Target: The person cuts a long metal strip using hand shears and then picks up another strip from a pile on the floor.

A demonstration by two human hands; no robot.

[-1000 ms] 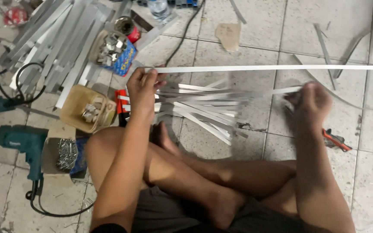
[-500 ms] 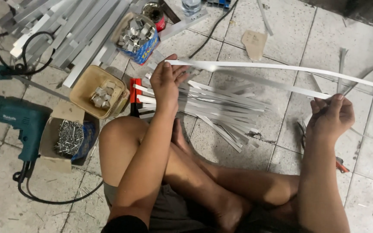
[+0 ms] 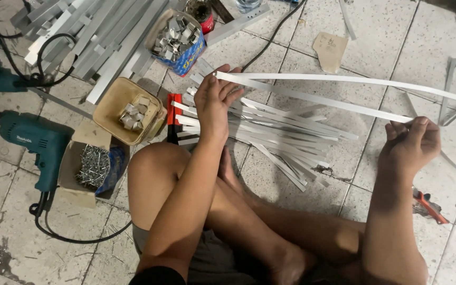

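While left hand point(image 3: 213, 103) pinches one end of a long metal strip point(image 3: 344, 80) above the strip pile point(image 3: 275, 134), right hand point(image 3: 410, 145) grips another; thin edges could cut bare fingers if either slips.

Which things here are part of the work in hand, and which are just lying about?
In hand: left hand and right hand on two long white strips; pile of cut strips beneath.

Lying about: teal drill, box of screws, tub of metal clips, red-handled tool, metal bars.
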